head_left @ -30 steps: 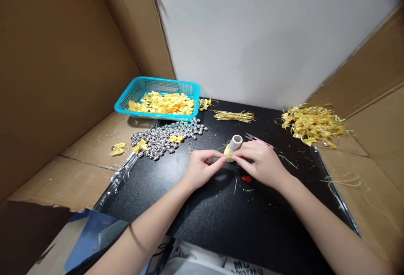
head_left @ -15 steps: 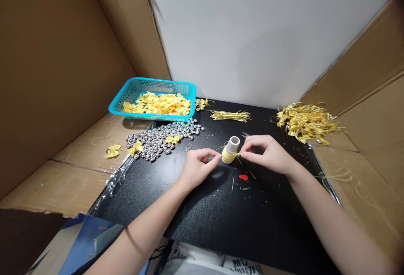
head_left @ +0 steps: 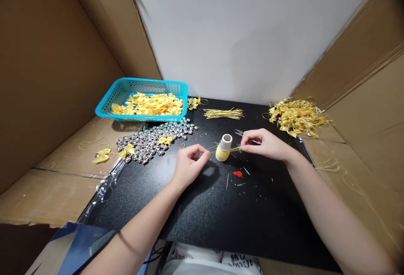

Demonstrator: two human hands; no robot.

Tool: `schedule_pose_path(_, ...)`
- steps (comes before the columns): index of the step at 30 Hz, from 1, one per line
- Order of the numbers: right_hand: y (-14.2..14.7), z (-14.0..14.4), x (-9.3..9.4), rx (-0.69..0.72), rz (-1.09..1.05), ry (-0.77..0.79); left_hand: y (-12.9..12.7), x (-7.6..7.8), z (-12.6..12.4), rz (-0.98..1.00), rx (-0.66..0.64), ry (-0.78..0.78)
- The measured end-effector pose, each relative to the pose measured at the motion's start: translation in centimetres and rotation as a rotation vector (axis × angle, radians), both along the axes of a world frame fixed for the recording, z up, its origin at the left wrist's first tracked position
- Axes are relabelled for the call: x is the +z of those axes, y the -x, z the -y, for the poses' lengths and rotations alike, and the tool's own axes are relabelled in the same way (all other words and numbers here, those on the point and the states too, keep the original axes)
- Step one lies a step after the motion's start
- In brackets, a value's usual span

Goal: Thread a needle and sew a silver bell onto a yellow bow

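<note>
A pale tapered spool wound with yellow thread stands upright on the black table between my hands. My left hand is closed in a pinch to the left of it, on a thin strand that runs across to the spool. On the other side my right hand pinches yellow cord stretched from the spool. Both hands stay apart from the spool itself. Scissors lie behind my right hand, partly covered by its fingers. A red piece lies in front of the spool.
A turquoise basket of yellow bows stands at the back left. Silver beads spread before it, with loose bows among them. Gold cords lie at the back; a pile of finished-looking bows is at right. Cardboard walls flank the table.
My hands have drawn farther apart, away from the spool on both sides, and the strands between them and the spool show longer. The whole view has shifted slightly.
</note>
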State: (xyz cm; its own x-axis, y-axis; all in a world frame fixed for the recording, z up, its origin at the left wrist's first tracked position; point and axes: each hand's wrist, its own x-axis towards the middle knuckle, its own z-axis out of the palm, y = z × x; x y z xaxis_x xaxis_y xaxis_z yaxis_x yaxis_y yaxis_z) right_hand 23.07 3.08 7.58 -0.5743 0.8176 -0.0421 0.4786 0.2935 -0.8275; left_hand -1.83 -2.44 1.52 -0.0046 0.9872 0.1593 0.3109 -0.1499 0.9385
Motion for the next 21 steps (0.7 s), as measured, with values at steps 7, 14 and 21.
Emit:
schedule_pose_path(7, -0.5, -0.4, 0.1, -0.013, 0.057, 0.011, -0.1, 0.2, -0.3, 0.039, 0.103, -0.023)
schedule_pose_path(14, -2.0, -1.5, -0.8, -0.137, 0.109, -0.085, 0.0, 0.1, -0.4, 0.019, 0.166, -0.001)
schedule_pose_path(21, -1.1, -0.4, -0.1, -0.079, 0.115, -0.077, 0.2, 0.2, -0.4, -0.172, 0.135, -0.123)
